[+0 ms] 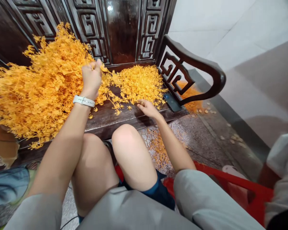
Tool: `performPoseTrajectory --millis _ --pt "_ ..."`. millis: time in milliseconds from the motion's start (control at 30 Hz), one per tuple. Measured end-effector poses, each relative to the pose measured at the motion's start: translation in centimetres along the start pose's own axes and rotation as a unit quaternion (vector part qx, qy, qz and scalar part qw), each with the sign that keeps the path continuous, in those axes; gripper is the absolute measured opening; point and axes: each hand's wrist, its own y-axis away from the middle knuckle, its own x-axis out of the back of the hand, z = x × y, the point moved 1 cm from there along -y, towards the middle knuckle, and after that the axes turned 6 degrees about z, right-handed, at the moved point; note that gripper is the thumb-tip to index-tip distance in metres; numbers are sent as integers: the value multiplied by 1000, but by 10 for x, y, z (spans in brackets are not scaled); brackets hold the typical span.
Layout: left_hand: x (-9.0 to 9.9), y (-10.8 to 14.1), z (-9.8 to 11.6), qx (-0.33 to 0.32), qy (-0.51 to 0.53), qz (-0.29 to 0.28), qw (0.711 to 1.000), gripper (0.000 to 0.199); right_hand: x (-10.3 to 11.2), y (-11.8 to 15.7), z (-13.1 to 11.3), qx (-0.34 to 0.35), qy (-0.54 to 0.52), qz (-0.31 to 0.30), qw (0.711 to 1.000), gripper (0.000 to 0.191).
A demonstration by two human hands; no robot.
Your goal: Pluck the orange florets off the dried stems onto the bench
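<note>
Hands reach over two heaps of dried orange-yellow sprigs: the left hand (pixel 91 78) is closed around a bunch of thin stems, and the right hand (pixel 147 108) is loosely curled, its fingertips (pixel 139 102) resting on loose bits. At far left, a piece of brown cardboard (pixel 2 143) sits by the dark wooden worktop (pixel 110 123), with a blue denim cloth (pixel 7 187) below it. The larger heap (pixel 38 92), feathery and finely branched, spills over the worktop's front edge beside the left wrist, which wears one white watch (pixel 84 101). The smaller heap (pixel 139 84) lies to the right, against the carved back panel (pixel 124 32). Beyond it, one dark phone (pixel 171 101) lies just beside the curved armrest (pixel 194 60). Past the armrest, a third pile of sprigs (pixel 189 92) sits on the speckled floor (pixel 194 140), with scattered bits around. A red plastic stool (pixel 230 188) shows at lower right, near a pale grey garment (pixel 280 172).
</note>
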Motion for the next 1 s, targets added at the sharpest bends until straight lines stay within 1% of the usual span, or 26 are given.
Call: performPoseTrajectory --millis 33,67,100,133,167,200,233,267,300,333,367,400,433,467,500,533,567,633,667,700,733,767,800,867,933,1000 --pt "-1 3 11 -18 16 36 999 46 -3 -7 -2 43 11 67 997 22" --pt "-2 7 23 -34 39 61 997 45 -9 -11 -4 69 5 92 993 19" --pt "-3 10 34 -52 64 76 994 45 -16 -13 -5 73 -19 71 995 18" --pt "-4 14 45 -65 89 79 991 44 -25 -14 -6 61 -53 18 997 17" --pt "-4 18 54 -72 111 79 988 44 -35 -14 -6 39 -86 -54 994 18" --pt "-4 22 62 -75 128 83 985 42 -46 -15 -7 17 -111 -129 985 21" --pt "-3 25 68 -74 142 88 983 41 -55 -17 -7 2 -124 -183 975 23" --pt "-3 29 73 -72 154 94 981 39 -63 -22 -6 -6 -126 -198 972 24" --pt "-2 31 76 -67 165 98 979 38 -67 -29 -6 -6 -117 -170 979 23" --pt "-2 33 78 -64 175 102 977 36 -69 -38 -6 -2 -99 -102 990 23" --pt "-1 34 78 -62 185 101 976 35 -68 -48 -6 6 -76 -11 997 23" --pt "-1 34 78 -59 194 99 974 35 -66 -56 -7 17 -53 82 995 23" --pt "0 34 78 -53 203 96 973 36 -63 -62 -9 31 -37 156 987 23" --pt "1 33 77 -43 211 94 972 38 -61 -67 -13 45 -35 200 978 22" --pt "1 31 76 -31 221 92 971 40 -60 -69 -18 58 -48 212 974 20" --pt "1 30 75 -15 233 89 968 43 -61 -68 -23 63 -72 198 976 18" --pt "1 29 75 3 251 86 964 45 -64 -66 -29 59 -101 155 981 16" --pt "0 28 74 39 301 86 949 48 -75 -60 -40 22 -161 11 987 11" --pt "-1 28 74 54 325 86 940 48 -82 -57 -45 -1 -185 -63 981 10" --pt "-2 28 74 63 339 86 935 48 -89 -55 -49 -22 -205 -115 972 12" --pt "-2 28 74 68 340 89 934 47 -94 -55 -52 -40 -224 -136 964 17" --pt "-2 29 74 69 328 94 937 47 -97 -56 -53 -56 -248 -121 960 25" --pt "-2 29 74 67 306 100 944 47 -98 -58 -53 -72 -275 -80 955 30" --pt "1 30 76 55 257 110 958 46 -93 -61 -50 -100 -331 24 938 34" --pt "4 31 78 43 242 106 964 44 -78 -58 -44 -107 -365 98 920 37" --pt "8 30 80 35 271 90 958 42 -53 -48 -38 -93 -371 144 913 43"
